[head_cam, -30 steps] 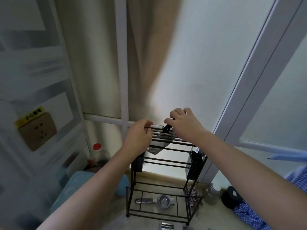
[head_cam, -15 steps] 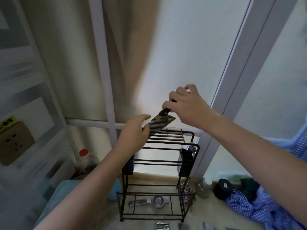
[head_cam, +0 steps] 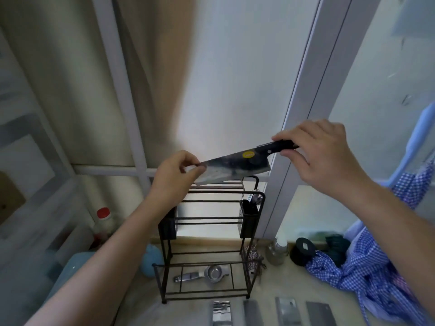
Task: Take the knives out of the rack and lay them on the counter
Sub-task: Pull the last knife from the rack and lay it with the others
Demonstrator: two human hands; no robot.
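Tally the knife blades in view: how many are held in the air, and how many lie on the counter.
Held cleaver, lifted above the rack by left hand and right hand: 1
Blades on the counter, at the picture's bottom edge and cut off by it: 4
Total: 5

I judge this a home kitchen. A beige counter [head_cam: 292,285] runs along a window with white frames [head_cam: 306,109] and frosted panes. On it I see a black wire rack [head_cam: 207,257] with a metal squeezer [head_cam: 202,275] on its lower shelf, a red-capped bottle [head_cam: 103,222], a small glass bottle [head_cam: 279,251] and a blue checked cloth [head_cam: 367,267]. Several cleaver blades [head_cam: 288,311] lie at the near edge. A wall socket [head_cam: 9,201] sits on the left wall.
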